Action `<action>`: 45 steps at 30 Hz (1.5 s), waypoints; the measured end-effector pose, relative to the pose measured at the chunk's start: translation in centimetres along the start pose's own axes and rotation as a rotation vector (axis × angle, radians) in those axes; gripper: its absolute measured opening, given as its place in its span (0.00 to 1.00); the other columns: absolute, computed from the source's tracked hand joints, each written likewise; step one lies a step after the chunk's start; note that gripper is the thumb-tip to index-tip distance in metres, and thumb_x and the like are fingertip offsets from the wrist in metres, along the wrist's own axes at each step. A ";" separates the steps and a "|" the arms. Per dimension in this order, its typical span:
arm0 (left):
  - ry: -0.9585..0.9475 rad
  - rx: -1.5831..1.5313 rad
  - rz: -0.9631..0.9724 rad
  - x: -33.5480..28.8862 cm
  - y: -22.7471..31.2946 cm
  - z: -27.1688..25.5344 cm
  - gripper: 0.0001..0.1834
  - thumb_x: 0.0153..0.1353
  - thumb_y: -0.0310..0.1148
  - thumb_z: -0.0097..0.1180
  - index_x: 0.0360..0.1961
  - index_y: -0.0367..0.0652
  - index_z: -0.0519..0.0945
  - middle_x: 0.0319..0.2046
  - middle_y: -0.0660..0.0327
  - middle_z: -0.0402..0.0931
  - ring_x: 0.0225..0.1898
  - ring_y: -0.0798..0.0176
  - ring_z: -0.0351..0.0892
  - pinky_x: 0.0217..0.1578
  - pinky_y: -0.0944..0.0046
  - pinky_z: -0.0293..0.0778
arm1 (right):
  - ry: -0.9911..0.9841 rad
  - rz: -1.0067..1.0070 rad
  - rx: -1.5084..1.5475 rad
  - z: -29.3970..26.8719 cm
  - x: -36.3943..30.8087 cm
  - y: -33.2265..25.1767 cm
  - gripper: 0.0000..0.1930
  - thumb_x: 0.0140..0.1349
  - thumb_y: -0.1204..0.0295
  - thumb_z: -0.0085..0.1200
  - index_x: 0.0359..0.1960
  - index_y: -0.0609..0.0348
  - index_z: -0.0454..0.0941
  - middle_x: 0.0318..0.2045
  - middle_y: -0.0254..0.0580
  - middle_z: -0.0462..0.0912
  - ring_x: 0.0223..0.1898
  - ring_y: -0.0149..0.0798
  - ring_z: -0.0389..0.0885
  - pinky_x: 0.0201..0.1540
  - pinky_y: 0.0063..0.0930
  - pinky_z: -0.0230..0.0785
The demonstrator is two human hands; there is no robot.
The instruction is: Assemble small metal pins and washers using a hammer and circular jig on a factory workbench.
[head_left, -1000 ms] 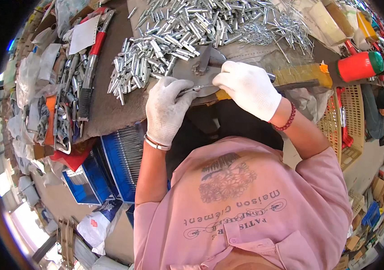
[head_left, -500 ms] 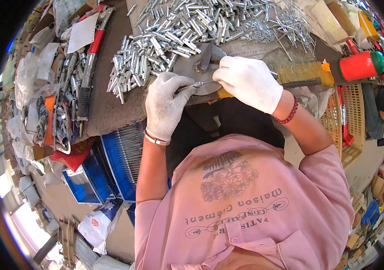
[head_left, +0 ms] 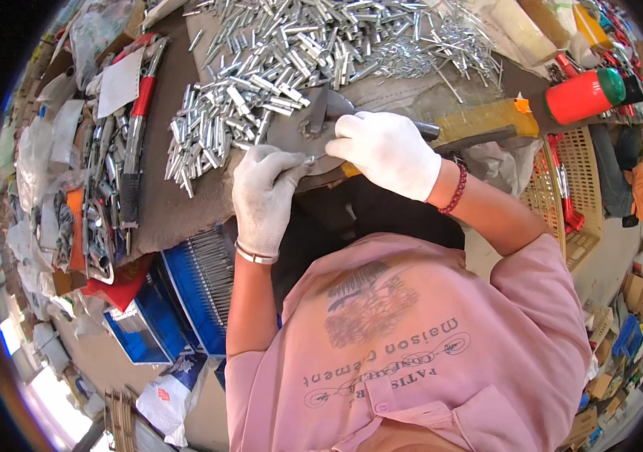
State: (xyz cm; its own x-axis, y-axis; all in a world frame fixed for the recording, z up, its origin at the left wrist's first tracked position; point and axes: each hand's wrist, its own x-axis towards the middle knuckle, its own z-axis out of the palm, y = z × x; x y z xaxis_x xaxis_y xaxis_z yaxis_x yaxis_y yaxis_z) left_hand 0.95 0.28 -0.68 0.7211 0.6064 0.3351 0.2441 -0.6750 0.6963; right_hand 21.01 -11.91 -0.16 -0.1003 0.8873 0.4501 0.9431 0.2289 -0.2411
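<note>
the white-gloved left hand (head_left: 263, 197) pinches 1 small metal piece (head_left: 309, 160), its end jutting out in the space between the 2 hands. the right hand (head_left: 393, 154), gloved too, is curled; whether it grips anything i cannot tell. a grey plate (head_left: 282, 134) lies just beyond and between the hands, a heap of metal tubes (head_left: 276, 68) farther beyond, a red-and-green container (head_left: 578, 98) to the right hand's right.

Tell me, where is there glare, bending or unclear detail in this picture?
Head view: glare washes out a bright patch at lower left; the head view's fisheye lens bows the yellow crate at right; also in the head view, the small metal piece at the left hand's fingertips is too tiny to make out.
</note>
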 end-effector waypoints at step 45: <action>0.115 0.031 0.014 -0.9 -0.3 0.4 0.06 0.51 0.29 0.72 0.31 0.48 0.86 0.33 0.59 0.78 0.37 0.49 0.81 0.39 0.51 0.76 | 0.165 0.243 0.291 3.1 1.2 -2.3 0.04 0.57 0.78 0.65 0.34 0.58 0.85 0.40 0.41 0.84 0.45 0.48 0.83 0.52 0.39 0.74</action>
State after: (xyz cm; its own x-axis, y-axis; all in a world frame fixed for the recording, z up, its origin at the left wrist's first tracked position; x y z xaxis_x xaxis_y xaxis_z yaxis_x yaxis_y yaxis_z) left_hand 0.50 -0.20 -1.47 0.6454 0.6402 0.4166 0.2557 -0.6951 0.6720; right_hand 17.69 -10.10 -1.70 0.1890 0.8590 0.4759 0.8019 0.1447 -0.5797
